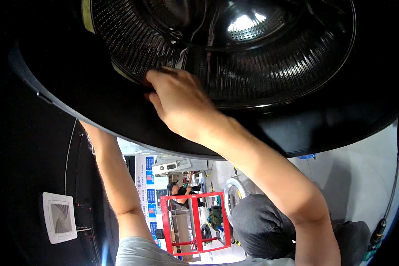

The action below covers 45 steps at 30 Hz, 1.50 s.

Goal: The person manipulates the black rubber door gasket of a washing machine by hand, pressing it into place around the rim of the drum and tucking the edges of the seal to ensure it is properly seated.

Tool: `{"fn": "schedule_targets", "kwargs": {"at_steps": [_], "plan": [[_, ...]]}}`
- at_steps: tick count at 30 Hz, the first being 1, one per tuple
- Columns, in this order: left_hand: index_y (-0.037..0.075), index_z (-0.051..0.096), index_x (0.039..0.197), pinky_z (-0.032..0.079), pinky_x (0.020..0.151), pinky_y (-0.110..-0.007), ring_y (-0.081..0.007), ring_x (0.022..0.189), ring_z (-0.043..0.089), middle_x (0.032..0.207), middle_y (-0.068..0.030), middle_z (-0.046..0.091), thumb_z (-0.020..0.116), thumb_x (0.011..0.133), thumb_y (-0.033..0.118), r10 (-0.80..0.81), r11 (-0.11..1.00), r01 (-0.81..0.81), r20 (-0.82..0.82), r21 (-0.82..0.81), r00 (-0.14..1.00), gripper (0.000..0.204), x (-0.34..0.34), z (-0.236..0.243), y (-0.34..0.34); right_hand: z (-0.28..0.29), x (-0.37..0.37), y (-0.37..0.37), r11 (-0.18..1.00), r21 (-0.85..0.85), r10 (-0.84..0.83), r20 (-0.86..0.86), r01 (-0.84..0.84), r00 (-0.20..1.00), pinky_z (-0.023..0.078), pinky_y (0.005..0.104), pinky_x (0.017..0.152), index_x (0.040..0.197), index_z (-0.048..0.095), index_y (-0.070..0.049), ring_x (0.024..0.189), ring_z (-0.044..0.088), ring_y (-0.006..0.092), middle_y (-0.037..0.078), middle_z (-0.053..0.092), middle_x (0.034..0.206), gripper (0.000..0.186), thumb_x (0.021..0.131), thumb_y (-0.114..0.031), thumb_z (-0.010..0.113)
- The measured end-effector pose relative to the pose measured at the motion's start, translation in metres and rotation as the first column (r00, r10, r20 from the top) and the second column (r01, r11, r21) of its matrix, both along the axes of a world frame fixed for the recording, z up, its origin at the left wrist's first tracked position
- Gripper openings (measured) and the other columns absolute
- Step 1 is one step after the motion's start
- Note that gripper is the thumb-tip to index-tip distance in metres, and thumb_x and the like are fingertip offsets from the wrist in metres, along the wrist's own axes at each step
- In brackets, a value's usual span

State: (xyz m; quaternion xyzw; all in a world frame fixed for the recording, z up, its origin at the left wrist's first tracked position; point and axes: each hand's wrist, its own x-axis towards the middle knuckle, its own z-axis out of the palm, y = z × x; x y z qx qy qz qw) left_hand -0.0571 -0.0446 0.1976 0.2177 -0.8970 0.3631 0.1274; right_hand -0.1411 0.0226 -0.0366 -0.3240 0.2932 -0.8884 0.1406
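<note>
Above me is a washing machine's perforated metal drum (275, 84), framed by a wide black ring-shaped rim (270, 133). My right hand (179, 95) reaches across this rim to the drum's lower left edge. Its fingers are curled in, with thumb and forefinger close together at the gap beside the drum. The fingertips are in shadow, so what they hold, if anything, cannot be made out. My left arm rises along the outer side of the black rim. Only the wrist end of my left hand (86, 132) shows; the rim hides its fingers.
Below stands a red metal frame (196, 221), with another person (180, 190) farther off. A round silver door ring (232, 197) lies near my dark-trousered knee. At the left is a white square panel (60, 217); at the right hangs a dark cable (390, 201).
</note>
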Motion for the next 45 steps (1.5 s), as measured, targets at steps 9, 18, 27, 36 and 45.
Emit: {"fn": "schedule_targets", "kwargs": {"at_steps": [9, 18, 27, 36, 45], "plan": [[-0.005, 0.064, 0.121, 0.056, 0.085, -0.038, -0.0294, 0.094, 0.071, 0.106, -0.0183, 0.071, 0.070, 0.088, 0.012, -0.052, 0.999, 0.052, -0.007, 0.011, 0.999, 0.037, -0.001, -0.013, 0.002, 0.002, 0.002, 0.025, 0.976, 0.210, 0.003, -0.262, 0.054, 0.965, 0.059, 0.0424, 0.088, 0.134, 0.053, 0.008, 0.105, 0.068, 0.0345, 0.026, 0.062, 0.122, 0.039, 0.096, 0.002, 0.052], [-0.005, 0.064, 0.120, 0.056, 0.086, -0.038, -0.0295, 0.094, 0.071, 0.106, -0.0184, 0.071, 0.071, 0.088, 0.011, -0.100, 0.993, 0.093, 0.093, 0.075, 0.991, 0.037, -0.012, -0.040, 0.005, 0.006, -0.029, 0.023, 0.977, 0.118, 0.207, -0.283, -0.180, 0.936, 0.055, 0.0487, 0.088, 0.097, 0.066, 0.008, 0.099, 0.069, 0.0415, 0.024, 0.070, 0.094, 0.013, 0.090, -0.003, 0.062], [-0.005, 0.064, 0.120, 0.055, 0.086, -0.038, -0.0297, 0.094, 0.070, 0.105, -0.0184, 0.071, 0.071, 0.087, 0.010, -0.161, 0.985, 0.152, 0.118, 0.081, 0.980, 0.037, -0.033, -0.039, 0.006, 0.022, -0.050, 0.012, 0.982, -0.084, 0.159, -0.130, -0.171, 0.979, 0.054, 0.0413, 0.091, 0.105, 0.071, 0.005, 0.100, 0.071, 0.0373, 0.025, 0.072, 0.101, 0.025, 0.086, 0.002, 0.055], [-0.005, 0.064, 0.120, 0.055, 0.087, -0.039, -0.0298, 0.095, 0.070, 0.105, -0.0185, 0.071, 0.072, 0.087, 0.010, -0.209, 0.976, 0.201, 0.102, 0.084, 0.972, 0.037, -0.030, -0.044, 0.010, 0.028, -0.055, 0.007, 0.978, -0.151, 0.127, -0.113, -0.144, 0.985, 0.056, 0.0386, 0.086, 0.110, 0.072, 0.004, 0.096, 0.073, 0.0349, 0.023, 0.073, 0.102, 0.024, 0.090, 0.000, 0.060], [-0.005, 0.064, 0.119, 0.055, 0.087, -0.039, -0.0300, 0.095, 0.070, 0.104, -0.0186, 0.071, 0.072, 0.086, 0.009, -0.218, 0.973, 0.207, 0.107, 0.100, 0.970, 0.037, -0.021, -0.040, 0.018, 0.024, -0.052, 0.010, 0.990, -0.140, -0.066, -0.225, 0.035, 0.972, 0.056, 0.0407, 0.082, 0.104, 0.070, 0.002, 0.091, 0.071, 0.0374, 0.021, 0.073, 0.099, 0.018, 0.088, -0.005, 0.069]]}}
